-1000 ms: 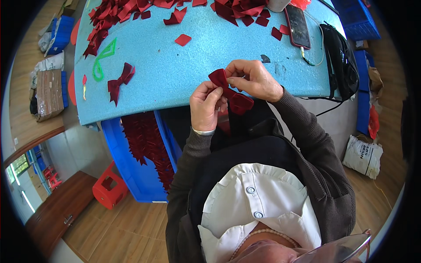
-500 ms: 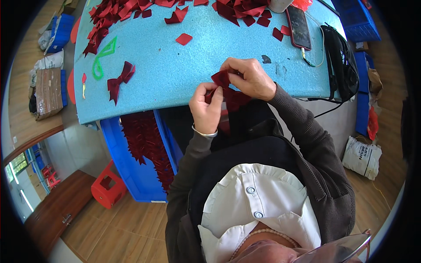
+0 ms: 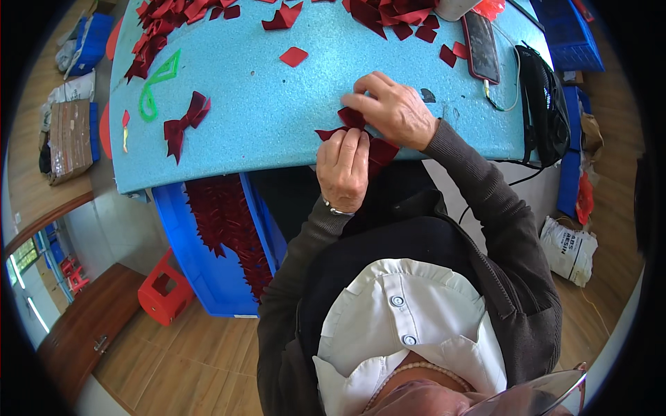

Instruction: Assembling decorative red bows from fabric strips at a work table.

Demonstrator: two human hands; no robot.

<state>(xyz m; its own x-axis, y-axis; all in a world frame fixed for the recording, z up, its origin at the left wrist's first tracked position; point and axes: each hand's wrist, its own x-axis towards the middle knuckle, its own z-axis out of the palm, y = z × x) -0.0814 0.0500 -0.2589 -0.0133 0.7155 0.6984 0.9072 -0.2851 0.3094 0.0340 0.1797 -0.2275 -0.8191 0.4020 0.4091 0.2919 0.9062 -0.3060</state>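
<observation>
A dark red velvety ribbon bow (image 3: 383,154) lies at the near edge of the blue table, its loops and tails partly hidden by my fingers. My left hand (image 3: 343,170) is closed on its near left part, fingers pressed together over the fabric. Just above and to the right is my right hand (image 3: 399,114), its fingers bent but apart, the foremost fingertip smeared by motion. Its thumb is hidden, and its lower fingers come close to the upper loop. A finished-looking red bow (image 3: 186,126) rests on the table to the left.
Red ribbon pieces (image 3: 166,21) are heaped along the far side, with a loose red square (image 3: 294,57) nearer. A green plastic strip (image 3: 159,84) lies left. At right are a phone (image 3: 481,52) on a cable and a black bag (image 3: 543,114). Below stands a blue crate (image 3: 215,284).
My left hand has turned, its fingers now lying over the bow instead of pinching it from the side. My right hand has shifted up slightly and loosened its pinch on the ribbon.
</observation>
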